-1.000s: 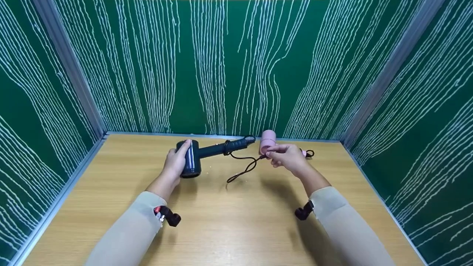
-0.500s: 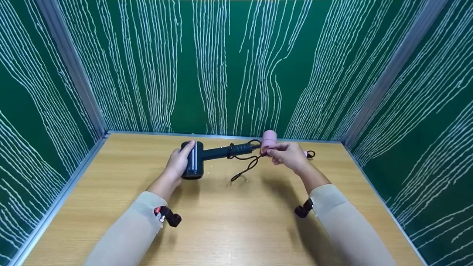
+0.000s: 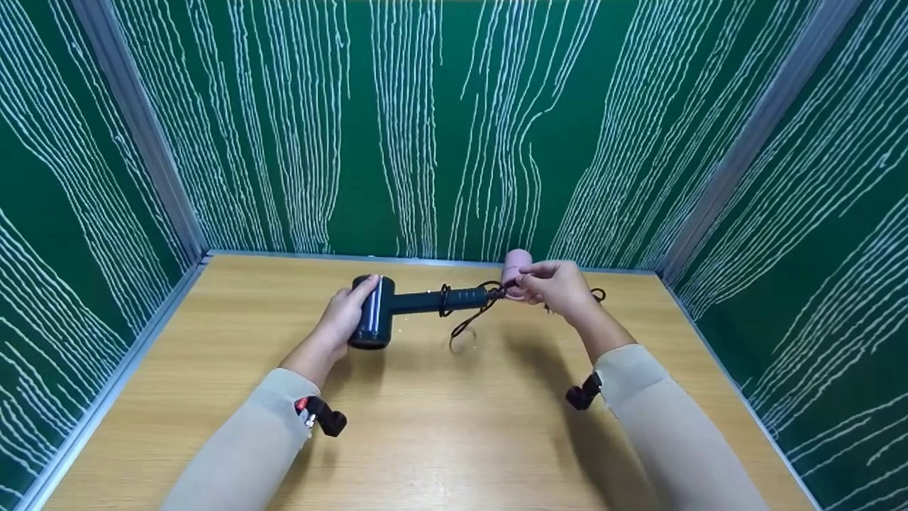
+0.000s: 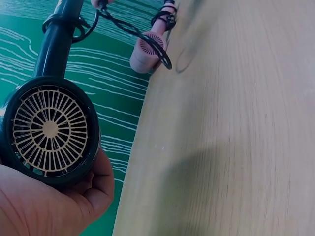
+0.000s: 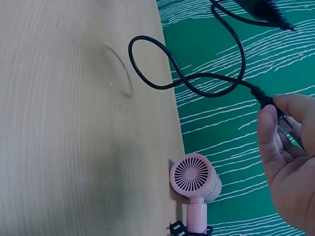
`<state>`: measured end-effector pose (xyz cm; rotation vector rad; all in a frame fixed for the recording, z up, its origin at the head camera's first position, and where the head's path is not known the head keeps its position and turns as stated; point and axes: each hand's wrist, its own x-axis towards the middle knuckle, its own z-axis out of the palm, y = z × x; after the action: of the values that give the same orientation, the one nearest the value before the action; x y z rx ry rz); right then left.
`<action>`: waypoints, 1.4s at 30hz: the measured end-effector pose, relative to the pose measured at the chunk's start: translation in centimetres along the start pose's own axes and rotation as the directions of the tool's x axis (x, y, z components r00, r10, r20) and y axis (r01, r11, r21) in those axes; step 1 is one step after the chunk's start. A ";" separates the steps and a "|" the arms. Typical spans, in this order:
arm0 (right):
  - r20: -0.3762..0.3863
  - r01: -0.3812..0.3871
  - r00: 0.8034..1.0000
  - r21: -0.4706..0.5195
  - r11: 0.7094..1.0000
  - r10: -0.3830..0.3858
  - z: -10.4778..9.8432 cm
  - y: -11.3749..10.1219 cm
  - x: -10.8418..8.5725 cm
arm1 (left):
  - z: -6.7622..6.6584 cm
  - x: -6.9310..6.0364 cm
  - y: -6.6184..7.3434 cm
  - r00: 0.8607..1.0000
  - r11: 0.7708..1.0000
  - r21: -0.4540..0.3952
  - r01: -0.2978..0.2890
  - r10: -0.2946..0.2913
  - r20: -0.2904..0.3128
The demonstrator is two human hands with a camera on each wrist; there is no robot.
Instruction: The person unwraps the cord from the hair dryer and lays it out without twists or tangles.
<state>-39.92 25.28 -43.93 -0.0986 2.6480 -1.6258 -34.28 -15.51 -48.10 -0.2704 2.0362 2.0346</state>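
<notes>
My left hand (image 3: 339,318) grips a dark green hair dryer (image 3: 374,312) by its barrel, above the table. Its round rear grille (image 4: 50,129) faces the left wrist camera, and its handle (image 3: 418,302) points right. A turn of black cord wraps around the handle. In the right wrist view, my right hand (image 5: 295,147) pinches the plug (image 5: 266,101) at the cord's end between thumb and fingers. The cord (image 5: 211,74) hangs in a loose loop between plug and handle. In the head view, the handle's tip is close to my right fingers, which partly hide the plug.
A pink hair dryer (image 5: 192,174) lies on the wooden table (image 3: 440,426) at the back edge, its own cord bundled at the handle; my right hand partly covers it in the head view. Green walls (image 3: 454,142) with white streaks enclose the back and sides.
My left hand has moved the dark green dryer rightward and slightly nearer me, bringing its handle tip close to my right hand. The right hand has risen slightly, still pinching the plug.
</notes>
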 end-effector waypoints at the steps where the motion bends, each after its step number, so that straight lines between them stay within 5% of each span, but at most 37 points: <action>1: -0.006 0.004 1.000 0.004 1.000 -0.004 -0.1 -0.1 0.0 | 0.0 0.0 0.0 1.000 1.000 0.005 0.004 -0.004 0.005; 9: -0.036 -0.009 0.999 -0.007 1.000 0.008 -0.9 -1.6 0.1 | 0.4 0.1 0.4 0.999 0.999 0.036 0.009 -0.010 0.034; 18: -0.072 -0.027 0.997 0.001 1.000 0.027 -1.4 -3.2 0.0 | 0.3 0.2 0.5 1.000 0.995 0.103 -0.013 0.015 -0.018; 31: -0.173 0.153 0.973 0.003 0.988 -0.150 -1.1 -4.6 -0.1 | 0.1 0.6 -0.1 0.994 0.994 0.106 -0.036 0.047 -0.097; 42: -0.203 0.182 0.964 0.028 0.983 -0.173 -1.1 -5.4 -0.8 | 0.0 0.6 -0.1 0.987 0.988 0.155 0.008 0.017 -0.157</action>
<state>-39.02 23.85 -38.60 -0.1866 2.8197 -1.8410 -34.81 -15.49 -48.36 -0.4087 2.2771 1.8984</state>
